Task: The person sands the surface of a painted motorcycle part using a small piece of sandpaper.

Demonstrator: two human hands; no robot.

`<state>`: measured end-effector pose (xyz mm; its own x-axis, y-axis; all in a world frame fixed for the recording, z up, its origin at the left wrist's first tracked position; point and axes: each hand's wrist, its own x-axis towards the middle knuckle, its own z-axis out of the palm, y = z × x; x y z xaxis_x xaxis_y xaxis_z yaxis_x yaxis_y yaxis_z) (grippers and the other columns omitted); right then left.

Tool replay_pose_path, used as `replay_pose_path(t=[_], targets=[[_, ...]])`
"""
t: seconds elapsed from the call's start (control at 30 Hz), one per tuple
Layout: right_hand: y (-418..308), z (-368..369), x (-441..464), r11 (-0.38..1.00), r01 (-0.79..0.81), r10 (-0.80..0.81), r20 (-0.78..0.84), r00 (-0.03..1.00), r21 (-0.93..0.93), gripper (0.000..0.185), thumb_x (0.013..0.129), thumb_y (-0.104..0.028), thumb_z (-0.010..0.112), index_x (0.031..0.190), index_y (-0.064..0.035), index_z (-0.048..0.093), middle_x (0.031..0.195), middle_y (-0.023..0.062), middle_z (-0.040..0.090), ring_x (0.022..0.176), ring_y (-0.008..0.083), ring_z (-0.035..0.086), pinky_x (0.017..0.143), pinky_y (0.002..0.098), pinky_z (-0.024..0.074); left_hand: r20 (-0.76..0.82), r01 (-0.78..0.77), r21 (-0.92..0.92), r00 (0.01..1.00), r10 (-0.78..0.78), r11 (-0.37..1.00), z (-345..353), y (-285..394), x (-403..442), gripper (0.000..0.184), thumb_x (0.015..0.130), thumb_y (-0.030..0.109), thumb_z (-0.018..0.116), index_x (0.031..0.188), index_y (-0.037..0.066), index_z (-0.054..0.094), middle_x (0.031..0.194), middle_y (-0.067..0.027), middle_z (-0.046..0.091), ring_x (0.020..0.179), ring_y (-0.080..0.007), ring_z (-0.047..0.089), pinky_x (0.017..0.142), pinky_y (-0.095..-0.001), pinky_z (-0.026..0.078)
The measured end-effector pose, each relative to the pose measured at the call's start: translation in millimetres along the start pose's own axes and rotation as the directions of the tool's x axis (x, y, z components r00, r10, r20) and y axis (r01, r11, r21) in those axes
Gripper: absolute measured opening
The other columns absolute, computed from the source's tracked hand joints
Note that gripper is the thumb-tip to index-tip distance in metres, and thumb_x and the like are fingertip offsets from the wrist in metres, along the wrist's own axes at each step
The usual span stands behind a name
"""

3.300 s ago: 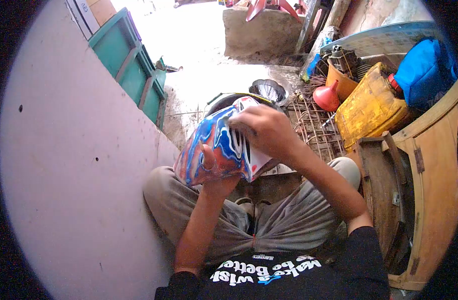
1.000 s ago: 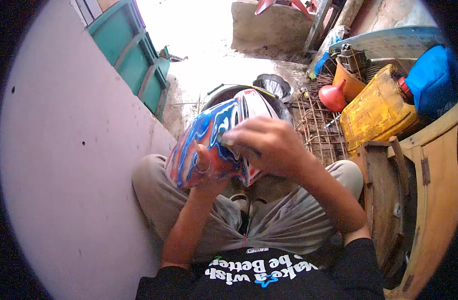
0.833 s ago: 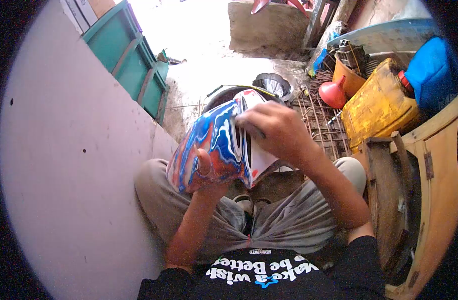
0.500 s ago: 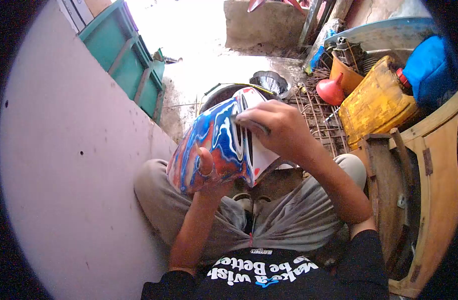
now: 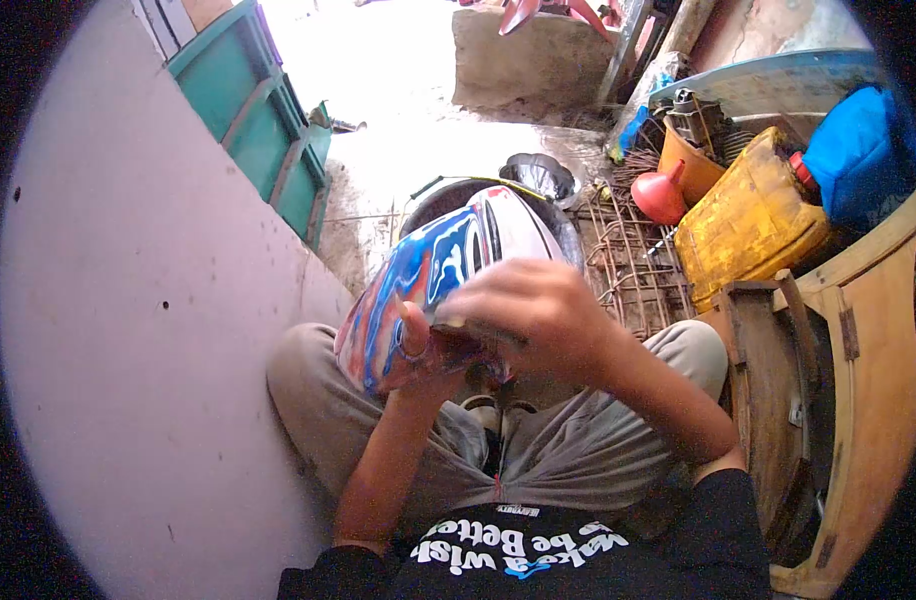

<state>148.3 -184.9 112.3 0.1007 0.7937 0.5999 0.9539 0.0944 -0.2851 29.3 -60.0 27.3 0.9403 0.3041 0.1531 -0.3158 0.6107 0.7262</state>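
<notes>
A glossy shell-like piece [image 5: 418, 265] with blue, red and white swirls is tilted above my knees. My left hand [image 5: 423, 350] holds it from below, the thumb showing through or over its near part and the other fingers hidden. My right hand [image 5: 528, 310] is over the piece's near right edge, its fingers bent and pressed together, blurred by motion. Something small and dark shows at those fingertips, too unclear to name. Behind the piece is a dark round tub [image 5: 448, 195] with a yellow-green rim.
A pale wall [image 5: 158, 350] rises close on the left. On the right are a yellow jerrycan [image 5: 753, 215], a red funnel [image 5: 661, 192], a rusty wire grid [image 5: 633, 260] and a wooden frame [image 5: 878, 370]. A black scalloped bowl [image 5: 538, 175] lies beyond the tub.
My right hand has moved from the piece's upper right edge down toward its near end, close to my left thumb. My left hand keeps its hold on the piece.
</notes>
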Motion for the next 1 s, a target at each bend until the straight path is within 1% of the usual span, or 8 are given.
replay_pose_path(t=[0.1, 0.27, 0.4, 0.6, 0.67, 0.73, 0.87, 1.0], targets=[[32.2, 1.7, -1.8, 0.941, -0.248, 0.251, -0.015, 0.968, -0.233, 0.017, 0.084, -0.012, 0.075, 0.101, -0.0146, 0.077, 0.094, 0.0071, 0.074, 0.084, 0.0279, 0.073, 0.075, 0.0399, 0.06, -0.003, 0.081, 0.018, 0.997, -0.081, 0.997, -8.4, -1.3, -1.5, 0.113, 0.085, 0.091, 0.044, 0.164, 0.013, 0.024, 0.161, -0.0169, 0.042, 0.143, -0.0352, 0.048, 0.112, -0.0523, 0.048], [-6.6, 1.5, 2.7, 0.988, 0.104, -0.103, -0.013, 0.995, 0.114, 0.02, 0.08, -0.011, 0.077, 0.1, -0.0134, 0.074, 0.095, 0.0082, 0.074, 0.086, 0.028, 0.073, 0.078, 0.0397, 0.0593, -0.011, 0.009, 0.017, 1.0, -0.009, 1.0, -0.8, 0.9, 5.0, 0.112, 0.085, 0.09, 0.045, 0.164, 0.012, 0.025, 0.159, -0.0145, 0.045, 0.14, -0.0341, 0.051, 0.111, -0.0532, 0.049], [41.7, 1.8, 0.1, 0.945, -0.264, 0.255, -0.075, 0.964, -0.191, 0.017, 0.081, -0.01, 0.078, 0.097, -0.011, 0.074, 0.088, 0.0098, 0.071, 0.082, 0.0306, 0.071, 0.075, 0.0428, 0.0579, -0.041, 0.062, -0.005, 0.997, -0.062, 0.998, -6.0, -2.6, -1.5, 0.113, 0.084, 0.091, 0.045, 0.163, 0.012, 0.027, 0.158, -0.0164, 0.045, 0.14, -0.0335, 0.05, 0.113, -0.0536, 0.046], [5.2, 5.9, 1.8, 0.992, 0.024, -0.015, -0.068, 0.998, 0.126, 0.012, 0.086, -0.014, 0.076, 0.099, -0.013, 0.075, 0.092, 0.0108, 0.073, 0.083, 0.031, 0.073, 0.073, 0.0418, 0.0587, -0.041, 0.033, 0.045, 0.999, -0.032, 0.998, 1.9, 2.9, 1.9, 0.118, 0.082, 0.094, 0.046, 0.162, 0.009, 0.027, 0.158, -0.0155, 0.045, 0.141, -0.0349, 0.05, 0.113, -0.0518, 0.047], [39.0, 10.0, 0.2, 0.971, -0.141, 0.132, -0.056, 0.99, -0.194, 0.01, 0.088, -0.016, 0.076, 0.097, -0.0126, 0.075, 0.088, 0.0113, 0.071, 0.078, 0.0312, 0.072, 0.069, 0.043, 0.0579, -0.098, 0.022, 0.026, 0.995, -0.02, 0.999, 10.0, 6.0, 1.0, 0.118, 0.081, 0.092, 0.051, 0.159, 0.006, 0.03, 0.153, -0.0146, 0.049, 0.137, -0.0316, 0.053, 0.108, -0.0487, 0.05], [45.6, 5.0, 6.1, 0.941, -0.24, 0.23, -0.071, 0.971, -0.24, 0.011, 0.086, -0.015, 0.077, 0.097, -0.0125, 0.075, 0.088, 0.0109, 0.071, 0.08, 0.0304, 0.072, 0.072, 0.0434, 0.0585, -0.142, 0.003, -0.031, 0.99, -0.007, 1.0, 15.9, 7.3, 0.8, 0.117, 0.08, 0.088, 0.059, 0.155, 0.002, 0.036, 0.145, -0.0135, 0.055, 0.129, -0.0246, 0.059, 0.103, -0.0419, 0.056], [-3.0, 9.8, 6.9, 0.989, 0.085, -0.075, -0.091, 0.993, 0.117, 0.019, 0.081, -0.011, 0.077, 0.1, -0.0148, 0.075, 0.095, 0.0094, 0.074, 0.085, 0.029, 0.073, 0.078, 0.0404, 0.0593, 0.01, 0.056, -0.089, 0.998, -0.055, 0.994, -14.9, -6.7, -2.4, 0.112, 0.084, 0.089, 0.051, 0.161, 0.01, 0.029, 0.156, -0.0168, 0.047, 0.138, -0.0327, 0.052, 0.111, -0.0515, 0.049], [52.1, 6.8, 17.1, 0.962, -0.193, 0.173, -0.114, 0.978, -0.194, 0.018, 0.088, -0.019, 0.074, 0.106, -0.0144, 0.077, 0.095, 0.0106, 0.074, 0.086, 0.0293, 0.073, 0.078, 0.0416, 0.0588, -0.037, 0.097, -0.158, 0.994, -0.105, 0.983, -24.3, -17.3, -4.5, 0.1, 0.086, 0.073, 0.067, 0.159, 0.012, 0.033, 0.15, -0.0163, 0.051, 0.132, -0.0321, 0.057, 0.097, -0.0469, 0.061]])
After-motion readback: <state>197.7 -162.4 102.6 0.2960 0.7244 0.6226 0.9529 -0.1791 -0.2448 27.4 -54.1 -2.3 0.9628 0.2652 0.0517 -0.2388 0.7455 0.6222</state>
